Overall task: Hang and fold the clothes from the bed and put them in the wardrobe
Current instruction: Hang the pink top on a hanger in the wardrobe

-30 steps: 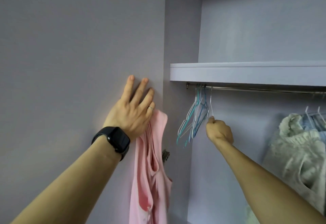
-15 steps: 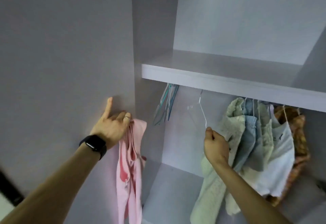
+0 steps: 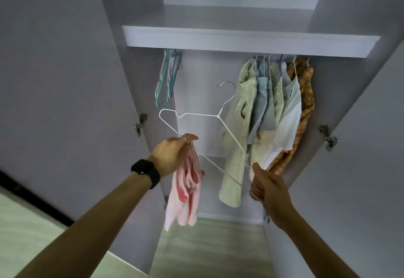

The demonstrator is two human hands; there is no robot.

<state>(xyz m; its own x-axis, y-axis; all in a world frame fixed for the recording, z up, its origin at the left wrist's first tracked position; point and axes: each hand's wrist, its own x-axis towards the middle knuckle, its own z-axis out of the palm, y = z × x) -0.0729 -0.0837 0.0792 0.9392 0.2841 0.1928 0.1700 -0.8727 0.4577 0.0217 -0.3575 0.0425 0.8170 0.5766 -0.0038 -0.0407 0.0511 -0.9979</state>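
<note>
Step in hand: getting the top onto a hanger, in front of the open wardrobe.

The left grip (image 3: 172,157), black smartwatch (image 3: 145,172) on its wrist, has fingers curled and pinching the top edge of a pink sleeveless knit top (image 3: 185,192), which hangs limp below it. The thin white wire hanger (image 3: 196,114) is held tilted in the air between both hands, hook up and off the rail. Its lower bar runs right past the left fingertips; can't tell if they pinch it too. The right grip (image 3: 269,188) is clamped on the hanger's lower right corner.

Next move, my guess: open the top's neck or a strap and feed one hanger shoulder through, then the other, then lift the hook to the rail under the pale lilac shelf (image 3: 240,39). The fabric is floppy and bunched, so it needs spreading first.

Around:
- lilac left wardrobe door (image 3: 65,80), open
- bunch of empty teal and white hangers (image 3: 166,80) at the rail's left end
- row of hung garments (image 3: 273,102) (cream, pale blue, white, orange check) at the right
- right wardrobe door (image 3: 371,124), open
- wooden floor (image 3: 207,245) below

The gap between the empty hangers and the hung row looks free. The cream garment hangs just behind the hanger's right arm and could snag.
</note>
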